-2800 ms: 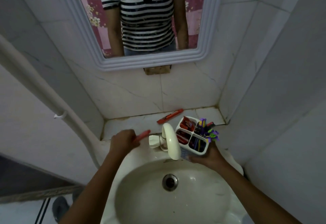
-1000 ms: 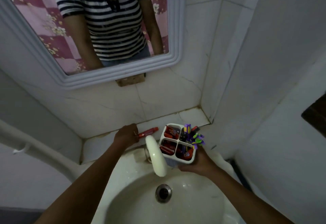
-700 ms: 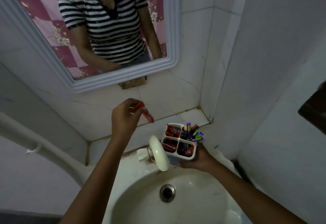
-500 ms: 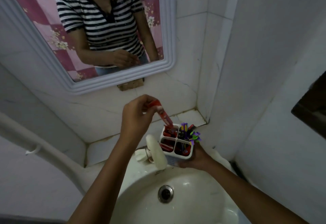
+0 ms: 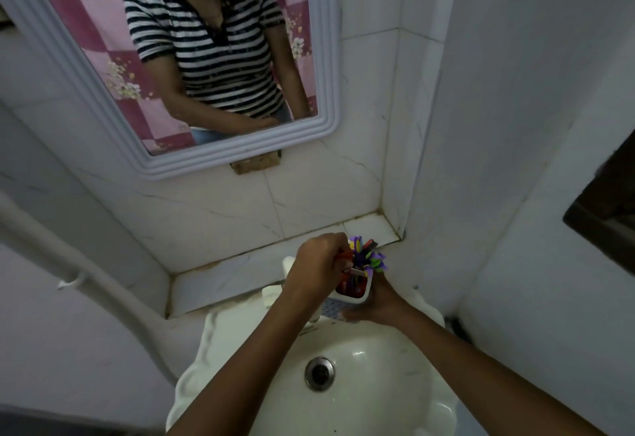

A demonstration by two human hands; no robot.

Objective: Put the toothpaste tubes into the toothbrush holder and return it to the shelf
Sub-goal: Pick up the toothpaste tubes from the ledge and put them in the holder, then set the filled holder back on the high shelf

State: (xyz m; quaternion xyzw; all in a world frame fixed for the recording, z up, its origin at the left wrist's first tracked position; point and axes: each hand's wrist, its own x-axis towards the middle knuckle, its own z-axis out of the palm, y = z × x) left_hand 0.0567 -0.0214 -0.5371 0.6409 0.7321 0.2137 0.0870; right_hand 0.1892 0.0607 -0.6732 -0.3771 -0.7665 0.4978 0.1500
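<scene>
My right hand (image 5: 376, 303) grips the white four-compartment toothbrush holder (image 5: 357, 294) from below, above the back rim of the sink. Purple, green and yellow toothbrush heads (image 5: 369, 257) stick up from its far right compartment, and red tubes show in a near compartment. My left hand (image 5: 318, 262) is directly over the holder's left side, fingers closed on a red toothpaste tube (image 5: 344, 257) that is pushed down into a compartment; only a small red part shows. My hand hides the holder's left compartments.
The tiled shelf (image 5: 240, 274) runs behind the sink to the corner at right. The white sink (image 5: 347, 384) with its drain lies below my arms, and the tap is mostly hidden under my left arm. A mirror (image 5: 192, 57) hangs above. A white pipe (image 5: 68, 277) slants at left.
My left hand picked the red tube off the shelf, swung it up and over to the right, and lowered it into the holder. My right hand has kept the holder in place.
</scene>
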